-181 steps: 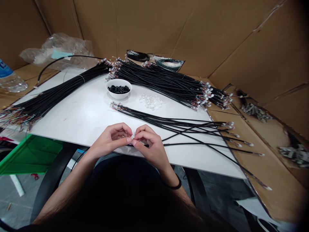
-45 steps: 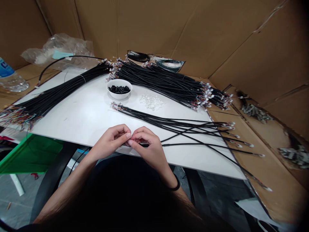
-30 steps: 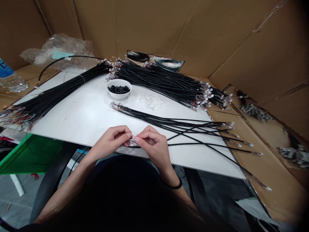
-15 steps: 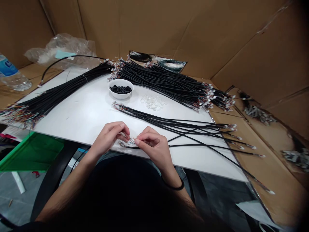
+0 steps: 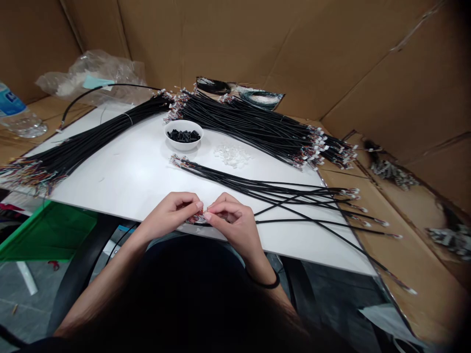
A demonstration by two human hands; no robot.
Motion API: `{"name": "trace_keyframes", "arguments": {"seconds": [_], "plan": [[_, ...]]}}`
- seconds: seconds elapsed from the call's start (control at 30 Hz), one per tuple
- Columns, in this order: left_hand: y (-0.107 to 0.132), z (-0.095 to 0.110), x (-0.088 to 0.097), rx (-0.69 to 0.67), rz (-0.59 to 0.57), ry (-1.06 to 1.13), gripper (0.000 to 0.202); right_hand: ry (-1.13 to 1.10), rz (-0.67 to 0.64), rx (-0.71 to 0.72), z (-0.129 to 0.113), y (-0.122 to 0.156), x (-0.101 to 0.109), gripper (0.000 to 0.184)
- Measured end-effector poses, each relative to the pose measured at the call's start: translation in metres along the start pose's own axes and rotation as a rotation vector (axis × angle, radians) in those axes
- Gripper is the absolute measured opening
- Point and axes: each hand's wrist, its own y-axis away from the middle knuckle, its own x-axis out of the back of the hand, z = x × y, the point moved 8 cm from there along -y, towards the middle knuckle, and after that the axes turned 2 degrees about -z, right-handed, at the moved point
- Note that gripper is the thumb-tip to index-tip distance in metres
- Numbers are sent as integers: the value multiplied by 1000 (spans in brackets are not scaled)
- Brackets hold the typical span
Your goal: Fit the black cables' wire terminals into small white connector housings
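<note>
Thin wires [image 5: 200,216] sit at lower centre, pinched by the left hand [image 5: 170,212] and right hand [image 5: 234,218]; arranging seems underway; next likely needs a light touch.

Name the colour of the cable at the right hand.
The cable is black; the head view shows it best.

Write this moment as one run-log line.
Left hand: pinching at thin multicoloured wires | Right hand: pinching close beside it | Beyond hands: round white bowl of short black tubes, loose small whitish pieces
</note>
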Motion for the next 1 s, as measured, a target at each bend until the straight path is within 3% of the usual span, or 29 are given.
{"name": "trace_keyframes", "arguments": {"seconds": [0.53, 0.8, 1.0], "plan": [[0, 1, 2, -71, -39, -7, 31, -2, 64, -80, 1, -3, 5, 12], [0, 0, -2, -75, -116, -68, 33, 79, -114, -58, -6, -2, -6, 15], [0, 1, -4, -37, -165, -41, 33, 58, -171, -7, -8, -1, -10, 10]]}}
